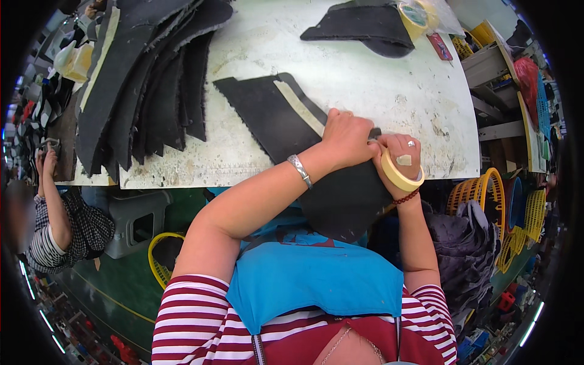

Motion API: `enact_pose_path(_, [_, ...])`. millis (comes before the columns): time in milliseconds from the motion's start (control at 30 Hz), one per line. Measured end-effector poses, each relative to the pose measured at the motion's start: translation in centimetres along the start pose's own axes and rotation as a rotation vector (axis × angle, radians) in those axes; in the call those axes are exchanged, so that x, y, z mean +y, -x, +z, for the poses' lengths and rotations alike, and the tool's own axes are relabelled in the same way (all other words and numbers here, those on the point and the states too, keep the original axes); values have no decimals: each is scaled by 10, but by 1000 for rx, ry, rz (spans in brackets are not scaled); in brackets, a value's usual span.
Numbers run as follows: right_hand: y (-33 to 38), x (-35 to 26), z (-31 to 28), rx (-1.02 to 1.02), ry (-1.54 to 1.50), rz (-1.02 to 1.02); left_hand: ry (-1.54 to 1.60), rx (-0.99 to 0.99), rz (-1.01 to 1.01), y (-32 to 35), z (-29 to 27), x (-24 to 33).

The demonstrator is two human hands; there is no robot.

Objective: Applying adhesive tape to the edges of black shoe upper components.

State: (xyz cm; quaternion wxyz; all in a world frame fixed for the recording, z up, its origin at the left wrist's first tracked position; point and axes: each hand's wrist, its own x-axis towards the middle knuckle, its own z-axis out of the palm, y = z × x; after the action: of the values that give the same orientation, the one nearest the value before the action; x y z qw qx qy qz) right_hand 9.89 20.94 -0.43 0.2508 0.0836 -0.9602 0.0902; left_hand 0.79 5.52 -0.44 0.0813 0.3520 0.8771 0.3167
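Observation:
A black sheet piece (258,115) with fuzzy cut edges lies slantwise over the table's front edge, its rounded end (347,204) hanging toward my apron. A pale strip of masking tape (299,108) runs along its far edge, up to my left hand (348,139). That hand is closed, its knuckles up, at the piece's edge. Close against it, my right hand (396,157) is curled, with a roll of masking tape (401,176) held against its palm side. The fingertips of both hands meet at the edge and are partly hidden.
Several black pieces (146,79) lie stacked at the left of the white table (255,55). More black pieces (359,27), a bagged tape roll (415,13) and a red object (439,47) lie far right. Yellow baskets (480,198) stand right; a co-worker (67,225) sits left.

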Motion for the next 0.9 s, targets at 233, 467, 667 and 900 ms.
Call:
enact_pose_path(233, [-12, -7, -3, 57, -250, -81, 171, -90, 41, 4, -19, -20])
enact_pose_path(467, [-32, -18, -7, 334, -198, -346, 379, -40, 18, 21, -63, -9])
enact_pose_path(667, [-49, -23, -18, 432, -141, -489, 438, -28, 8, 26, -90, -3])
enact_pose_path(900, [-53, -28, -39, 443, -169, -504, 346, 225, -40, 20, -89, -25])
